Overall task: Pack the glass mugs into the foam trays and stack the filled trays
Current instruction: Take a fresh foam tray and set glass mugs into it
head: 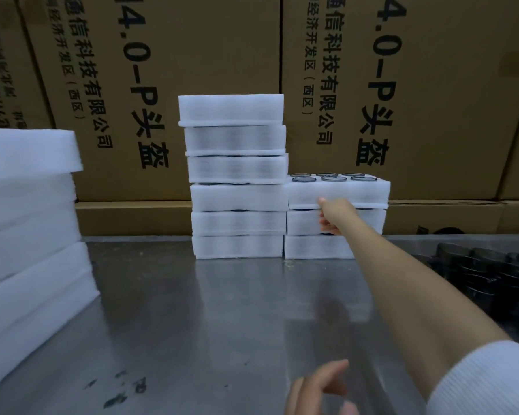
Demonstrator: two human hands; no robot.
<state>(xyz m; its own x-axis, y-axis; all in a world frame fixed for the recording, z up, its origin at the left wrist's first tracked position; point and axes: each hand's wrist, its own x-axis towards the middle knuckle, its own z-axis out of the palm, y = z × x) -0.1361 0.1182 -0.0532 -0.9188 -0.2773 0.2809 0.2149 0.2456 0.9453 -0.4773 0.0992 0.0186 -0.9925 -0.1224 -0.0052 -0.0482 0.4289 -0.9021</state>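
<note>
- The cardboard cartons [192, 85] form a wall well beyond the fingers. They carry large black print turned on its side: "4.0-P" followed by the Chinese characters 头盔. Smaller columns appear to read 信科技有限公司 and 经济开发区(西区).
- A pile of empty foam trays [27, 211] stands far out to the left of both hands, on the steel table [192, 310].
- The tall stack [237, 178] of filled trays rises just left of the right hand's fingertips, six trays high.
- The short stack [369, 223] is three trays high, and the right hand is touching it. Its top tray [357, 191] sits directly above the fingers, with the rims of six glass mugs [330, 177] showing in its pockets.
- The loose mugs [486, 274] are a dark cluster off to the right of the right forearm, near the table edge.
- The right hand [334, 217] reaches forward, its fingers lying extended against the front of the short stack at the seam under the top tray. It grips nothing, and seems to be nudging the tray square.
- The left hand [318, 390] hovers low and near, fingers loosely spread and holding nothing.
- Judged step: a filled tray has just been stacked. The next move likely calls for taking an empty tray from the left pile and loading it with mugs from the right.
</note>
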